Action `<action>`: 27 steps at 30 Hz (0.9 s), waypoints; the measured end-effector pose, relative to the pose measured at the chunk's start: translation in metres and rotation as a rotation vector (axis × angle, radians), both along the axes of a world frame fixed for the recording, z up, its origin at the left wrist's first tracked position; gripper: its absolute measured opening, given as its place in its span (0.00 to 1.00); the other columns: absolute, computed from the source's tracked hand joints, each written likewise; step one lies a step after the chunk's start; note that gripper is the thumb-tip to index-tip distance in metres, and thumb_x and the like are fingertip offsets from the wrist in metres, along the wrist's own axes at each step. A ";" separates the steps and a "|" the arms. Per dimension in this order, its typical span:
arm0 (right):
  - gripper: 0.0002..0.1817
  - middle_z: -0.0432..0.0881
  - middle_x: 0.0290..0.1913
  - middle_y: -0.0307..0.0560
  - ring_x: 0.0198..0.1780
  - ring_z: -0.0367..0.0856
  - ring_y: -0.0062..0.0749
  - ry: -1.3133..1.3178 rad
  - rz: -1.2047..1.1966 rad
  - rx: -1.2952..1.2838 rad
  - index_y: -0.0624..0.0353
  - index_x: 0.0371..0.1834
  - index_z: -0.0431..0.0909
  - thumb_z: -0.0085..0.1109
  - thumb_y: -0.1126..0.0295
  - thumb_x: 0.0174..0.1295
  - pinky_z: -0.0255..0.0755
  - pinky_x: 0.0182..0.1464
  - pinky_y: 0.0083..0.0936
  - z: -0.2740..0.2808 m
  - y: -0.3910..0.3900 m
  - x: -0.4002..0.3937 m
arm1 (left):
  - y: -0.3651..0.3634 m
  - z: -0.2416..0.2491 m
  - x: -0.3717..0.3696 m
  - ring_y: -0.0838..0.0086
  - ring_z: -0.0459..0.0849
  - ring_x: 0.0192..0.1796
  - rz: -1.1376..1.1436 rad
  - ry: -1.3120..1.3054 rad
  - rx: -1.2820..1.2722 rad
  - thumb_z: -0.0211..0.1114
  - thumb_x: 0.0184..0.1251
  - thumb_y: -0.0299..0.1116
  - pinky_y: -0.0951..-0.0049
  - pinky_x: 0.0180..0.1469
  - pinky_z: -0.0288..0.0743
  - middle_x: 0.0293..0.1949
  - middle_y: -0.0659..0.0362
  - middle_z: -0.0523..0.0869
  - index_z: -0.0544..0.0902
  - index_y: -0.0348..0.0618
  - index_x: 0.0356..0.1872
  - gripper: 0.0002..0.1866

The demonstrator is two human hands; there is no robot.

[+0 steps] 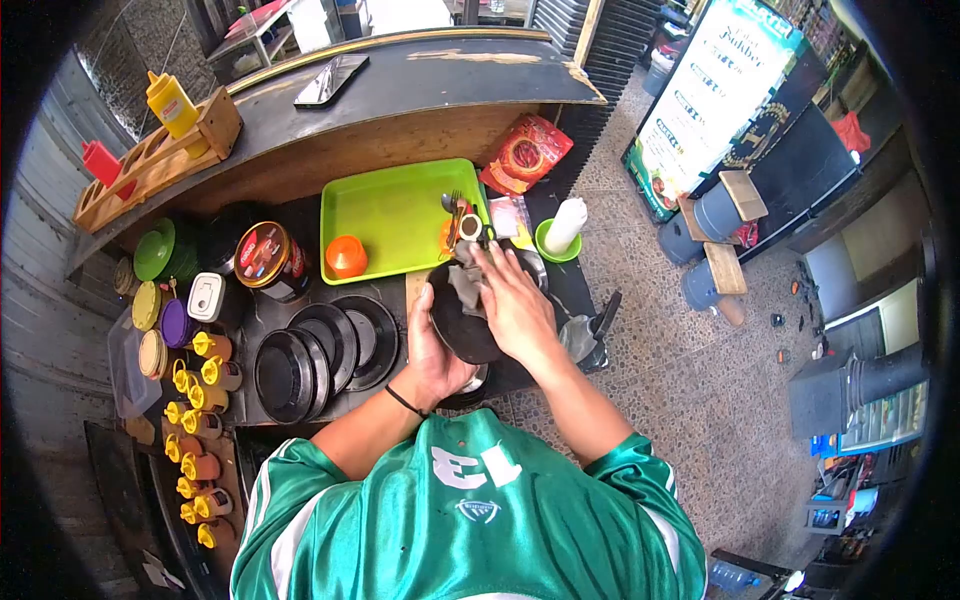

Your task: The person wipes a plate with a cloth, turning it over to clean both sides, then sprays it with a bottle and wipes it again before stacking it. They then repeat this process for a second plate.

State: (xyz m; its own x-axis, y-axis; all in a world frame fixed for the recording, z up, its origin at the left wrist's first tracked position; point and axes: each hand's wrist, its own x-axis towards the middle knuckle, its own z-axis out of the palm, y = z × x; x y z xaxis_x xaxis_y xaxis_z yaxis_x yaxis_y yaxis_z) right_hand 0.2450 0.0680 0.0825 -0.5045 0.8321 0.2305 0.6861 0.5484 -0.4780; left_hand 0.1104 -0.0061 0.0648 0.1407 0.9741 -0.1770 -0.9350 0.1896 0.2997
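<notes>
My left hand (pixel 437 352) grips the near left edge of a round black plate (pixel 468 338), its thumb up along the rim. Over the plate lies my right hand (pixel 515 305), its fingers pressing a crumpled grey cloth (pixel 466 286) against the dark surface. Left of my hands, several black plates (pixel 283 377) rest overlapping on the dark counter. Beyond the held plate is a green tray (pixel 385 190) with an orange cup (pixel 346 257) in it and cutlery (pixel 456 208) at its right side.
Several yellow-capped bottles (pixel 208 397) line the left side, near lidded jars and a large tub (pixel 270 258). A white bottle (pixel 567 225) stands in a green bowl. A knife (pixel 605 316) lies at the counter's right edge. On the ledge is a phone (pixel 331 81).
</notes>
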 end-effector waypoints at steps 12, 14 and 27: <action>0.35 0.43 0.94 0.59 0.92 0.45 0.60 0.340 0.621 -0.118 0.40 0.91 0.61 0.46 0.46 0.84 0.35 0.88 0.67 0.008 -0.040 -0.008 | 0.018 -0.005 -0.022 0.54 0.76 0.80 0.071 0.112 -0.140 0.55 0.69 0.83 0.46 0.82 0.69 0.80 0.49 0.76 0.71 0.49 0.83 0.54; 0.40 0.44 0.94 0.57 0.93 0.41 0.62 0.186 0.541 0.072 0.32 0.91 0.60 0.47 0.35 0.80 0.29 0.85 0.77 0.015 -0.024 -0.015 | 0.017 -0.007 -0.013 0.54 0.76 0.80 0.096 0.105 -0.060 0.54 0.72 0.82 0.46 0.82 0.69 0.80 0.51 0.75 0.70 0.52 0.83 0.52; 0.34 0.48 0.93 0.56 0.92 0.48 0.57 0.041 -0.084 0.088 0.40 0.93 0.53 0.41 0.51 0.88 0.46 0.84 0.75 0.001 0.021 -0.031 | 0.012 0.024 0.001 0.58 0.75 0.82 0.140 0.074 0.054 0.50 0.80 0.69 0.48 0.84 0.64 0.82 0.54 0.75 0.72 0.53 0.83 0.41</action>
State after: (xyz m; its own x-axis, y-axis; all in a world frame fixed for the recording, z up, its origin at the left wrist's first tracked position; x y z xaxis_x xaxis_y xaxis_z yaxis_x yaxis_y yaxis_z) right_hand 0.2140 0.0886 0.0839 -0.4227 0.8464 0.3239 0.7120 0.5313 -0.4591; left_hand 0.1117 0.0056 0.0888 -0.0082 0.9916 -0.1290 -0.9261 0.0411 0.3751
